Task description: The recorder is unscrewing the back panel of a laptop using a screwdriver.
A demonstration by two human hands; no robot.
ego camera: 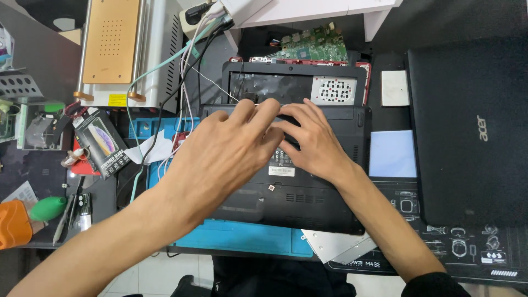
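Note:
A small black laptop (pixel 308 203) lies upside down on a blue work mat (pixel 242 237), its underside facing up. My left hand (pixel 220 159) and my right hand (pixel 311 140) both rest on the underside near its far edge, fingers spread and pressing side by side. Just beyond the fingertips lies a black inner frame (pixel 291 85) with a perforated metal patch, edged by a red shell. Neither hand grips a loose part.
A closed black laptop (pixel 467 132) sits at right beside a pale blue pad (pixel 391 154). A green circuit board (pixel 316 47) lies at the back. At left stand a heating machine with a tan plate (pixel 113 41), cables, a boxed screen protector (pixel 102 142) and small tools.

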